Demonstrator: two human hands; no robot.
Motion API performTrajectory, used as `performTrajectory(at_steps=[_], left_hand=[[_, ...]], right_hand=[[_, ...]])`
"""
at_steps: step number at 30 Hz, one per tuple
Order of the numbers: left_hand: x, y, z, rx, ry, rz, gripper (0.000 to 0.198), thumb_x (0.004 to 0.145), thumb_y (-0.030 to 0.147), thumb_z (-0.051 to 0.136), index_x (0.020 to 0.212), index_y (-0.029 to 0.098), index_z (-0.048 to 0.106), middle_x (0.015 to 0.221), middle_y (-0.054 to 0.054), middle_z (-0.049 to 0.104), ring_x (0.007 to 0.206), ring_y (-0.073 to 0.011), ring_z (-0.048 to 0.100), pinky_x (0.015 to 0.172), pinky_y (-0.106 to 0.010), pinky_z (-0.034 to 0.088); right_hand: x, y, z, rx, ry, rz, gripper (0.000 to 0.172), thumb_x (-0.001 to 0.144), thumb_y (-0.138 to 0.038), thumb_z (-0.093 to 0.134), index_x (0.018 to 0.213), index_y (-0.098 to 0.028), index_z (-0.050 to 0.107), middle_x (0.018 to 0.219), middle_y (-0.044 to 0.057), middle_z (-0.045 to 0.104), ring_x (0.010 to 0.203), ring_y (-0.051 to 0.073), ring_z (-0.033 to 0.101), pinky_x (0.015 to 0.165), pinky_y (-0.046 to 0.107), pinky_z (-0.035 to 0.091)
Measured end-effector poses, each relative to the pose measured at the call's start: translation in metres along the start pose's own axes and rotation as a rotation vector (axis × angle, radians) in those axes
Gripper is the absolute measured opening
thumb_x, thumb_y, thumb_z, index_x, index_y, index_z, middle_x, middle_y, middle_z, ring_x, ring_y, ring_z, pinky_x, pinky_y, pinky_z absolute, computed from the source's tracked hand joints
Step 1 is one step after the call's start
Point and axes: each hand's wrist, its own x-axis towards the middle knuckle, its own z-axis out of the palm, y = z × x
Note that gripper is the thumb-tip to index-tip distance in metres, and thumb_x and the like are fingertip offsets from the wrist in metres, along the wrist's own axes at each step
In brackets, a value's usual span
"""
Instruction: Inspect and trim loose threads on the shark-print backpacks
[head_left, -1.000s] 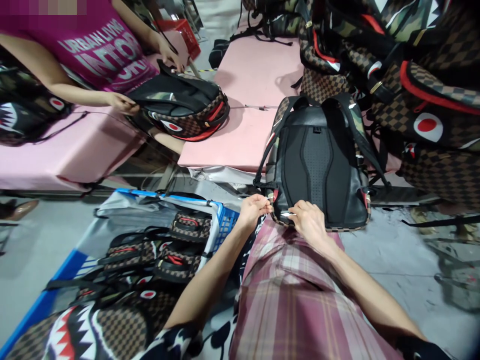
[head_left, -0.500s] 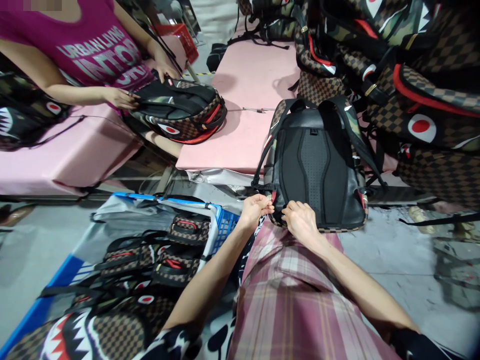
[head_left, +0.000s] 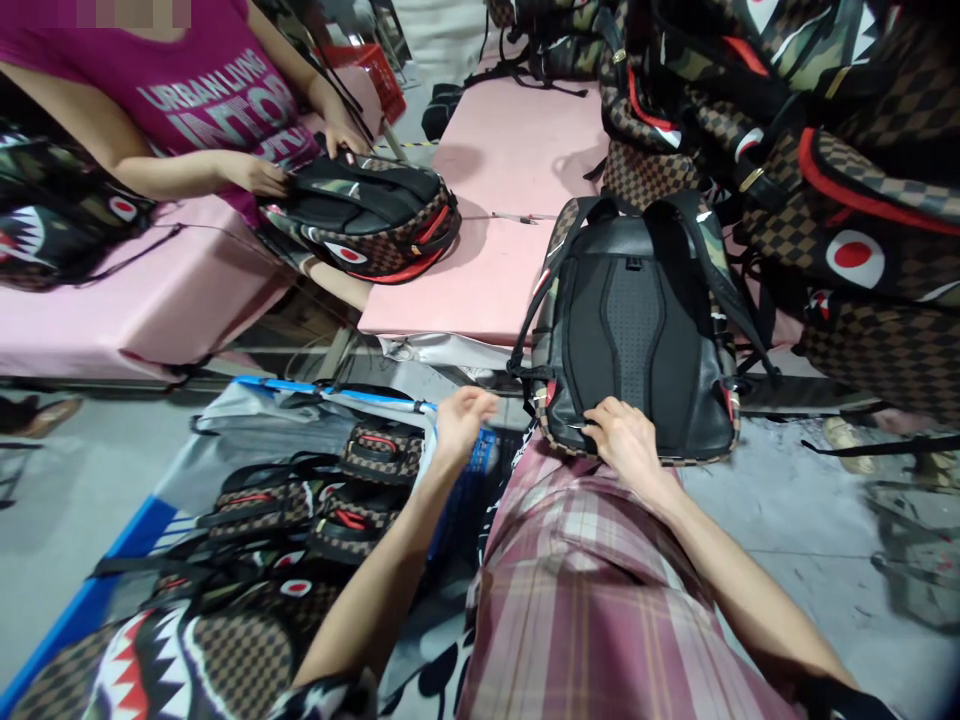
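Note:
In front of me a backpack leans at the pink table's edge and against my lap, its black padded back panel facing up. It has checkered and camouflage sides and shoulder straps at the top. My right hand rests on its lower left part, fingers curled; a thin shiny bit, too small to name, shows by the fingertips. My left hand is raised left of the backpack, apart from it, with thumb and fingers pinched together. Whether a thread or anything else is between those fingers I cannot make out.
Below left stands a blue bin with several checkered bags. Across the pink table a co-worker's hands handle another backpack. A small slim tool lies on the table. Backpacks pile up at right.
My left hand has moved away from the backpack's lower left side, out to the left. My right hand has shifted slightly right along the bottom of the backpack.

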Motion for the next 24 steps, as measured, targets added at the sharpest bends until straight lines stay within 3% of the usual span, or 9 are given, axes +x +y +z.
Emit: performTrajectory(at_steps=[2,4,7,10,12,15,20,24], left_hand=[[-0.003,-0.014,-0.020,0.183,0.089,0.146,0.012,0.072,0.021,0.061,0.082,0.017,0.063,0.097,-0.009,0.063,0.097,-0.0259,0.056,0.087,-0.042,0.042],[-0.013,-0.029,-0.020,0.450,0.071,0.396,0.017,0.074,0.019,0.061,0.090,0.020,0.066,0.104,-0.009,0.062,0.104,-0.0258,0.052,0.091,-0.042,0.037],[-0.035,-0.046,0.013,0.718,-0.083,0.740,0.013,0.077,0.025,0.064,0.089,0.026,0.068,0.091,-0.003,0.066,0.093,-0.0215,0.055,0.085,-0.039,0.038],[-0.053,-0.050,0.052,0.744,-0.079,0.919,0.009,0.079,0.029,0.062,0.084,0.024,0.067,0.083,-0.002,0.065,0.086,-0.0187,0.055,0.079,-0.035,0.038],[-0.058,-0.048,0.066,0.735,-0.032,0.972,0.011,0.082,0.029,0.059,0.084,0.020,0.065,0.082,-0.003,0.064,0.085,-0.0177,0.054,0.078,-0.034,0.038],[-0.056,-0.044,0.068,0.718,-0.035,1.012,0.012,0.085,0.027,0.054,0.084,0.018,0.063,0.082,-0.003,0.064,0.086,-0.0171,0.053,0.079,-0.034,0.037],[-0.036,-0.038,0.061,0.852,-0.301,1.217,0.017,0.089,0.021,0.044,0.088,0.016,0.061,0.085,-0.004,0.063,0.083,-0.0161,0.052,0.070,-0.030,0.038],[-0.020,-0.032,0.059,0.886,-0.434,1.155,0.023,0.090,0.018,0.040,0.083,0.017,0.062,0.079,-0.004,0.060,0.077,-0.0146,0.050,0.067,-0.026,0.039]], right_hand=[[-0.007,0.009,0.000,0.064,0.026,-0.001,0.018,0.083,-0.026,0.056,0.098,-0.022,0.066,0.092,0.003,0.063,0.082,0.017,0.056,0.072,0.027,0.039],[-0.012,0.015,0.002,0.134,0.052,-0.003,0.019,0.083,-0.025,0.057,0.099,-0.021,0.065,0.092,0.003,0.063,0.083,0.017,0.057,0.073,0.027,0.041],[-0.016,0.019,0.006,0.220,0.097,0.018,0.018,0.082,-0.025,0.058,0.098,-0.020,0.066,0.092,0.003,0.063,0.085,0.017,0.058,0.074,0.027,0.044],[-0.020,0.022,0.009,0.304,0.135,0.043,0.018,0.083,-0.026,0.056,0.097,-0.020,0.065,0.092,0.004,0.064,0.085,0.017,0.059,0.074,0.027,0.046],[-0.024,0.025,0.009,0.340,0.162,0.047,0.018,0.084,-0.028,0.055,0.096,-0.019,0.065,0.092,0.004,0.064,0.085,0.017,0.060,0.075,0.028,0.047],[-0.033,0.028,0.006,0.330,0.186,0.005,0.021,0.085,-0.031,0.053,0.101,-0.019,0.062,0.095,0.005,0.062,0.087,0.018,0.059,0.077,0.029,0.047],[-0.048,0.031,0.010,0.140,0.179,-0.090,0.033,0.085,-0.036,0.053,0.111,-0.017,0.057,0.098,0.009,0.057,0.086,0.019,0.058,0.071,0.027,0.047],[-0.050,0.033,0.022,-0.046,0.222,-0.124,0.027,0.083,-0.024,0.055,0.108,-0.019,0.059,0.092,0.006,0.058,0.078,0.016,0.057,0.062,0.024,0.044]])
